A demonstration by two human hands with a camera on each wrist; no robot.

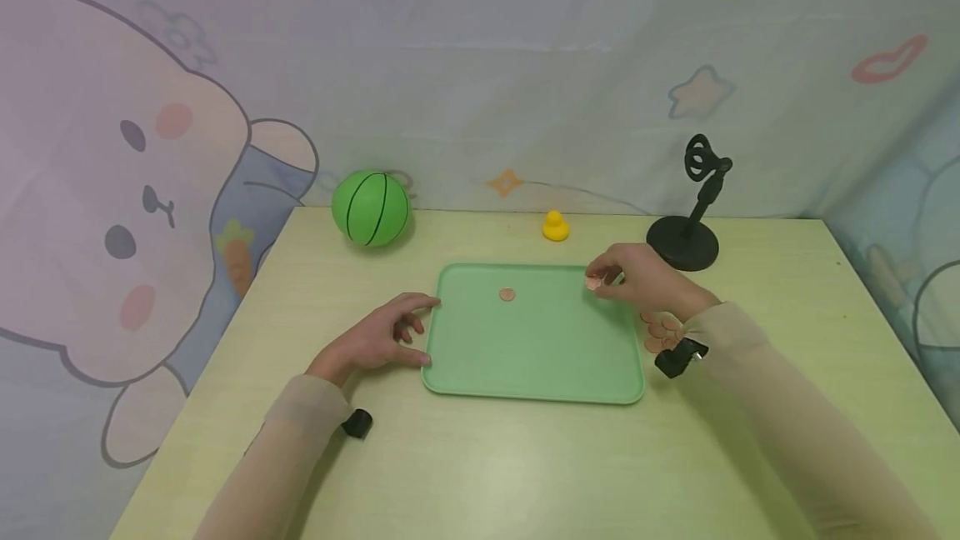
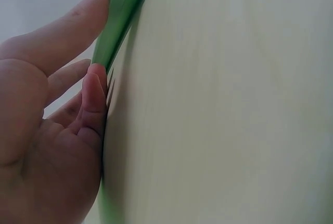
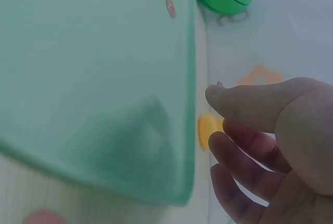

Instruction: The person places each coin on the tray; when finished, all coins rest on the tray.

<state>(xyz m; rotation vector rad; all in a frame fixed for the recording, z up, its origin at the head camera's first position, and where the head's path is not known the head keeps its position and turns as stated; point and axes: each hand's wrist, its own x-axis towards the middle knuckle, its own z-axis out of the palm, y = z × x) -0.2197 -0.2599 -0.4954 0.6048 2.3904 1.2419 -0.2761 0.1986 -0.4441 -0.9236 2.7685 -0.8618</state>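
A green tray (image 1: 536, 348) lies on the table, with one copper coin (image 1: 507, 294) flat on it near the far edge. My right hand (image 1: 633, 277) pinches another copper coin (image 1: 592, 282) between thumb and fingertips above the tray's far right corner. In the right wrist view only a sliver of that coin shows at the thumb tip. Beside the tray's left edge is my left hand (image 1: 382, 336), its thumb and fingers spread and touching the rim (image 2: 117, 21). Several more coins (image 1: 660, 333) lie in a cluster right of the tray, partly under my right wrist.
A green ball (image 1: 371, 208) sits at the table's far left. Behind the tray stands a yellow rubber duck (image 1: 555, 226). To its right is a black stand (image 1: 684, 242) with a round base. A printed cloth backdrop (image 1: 480, 82) hangs behind the table.
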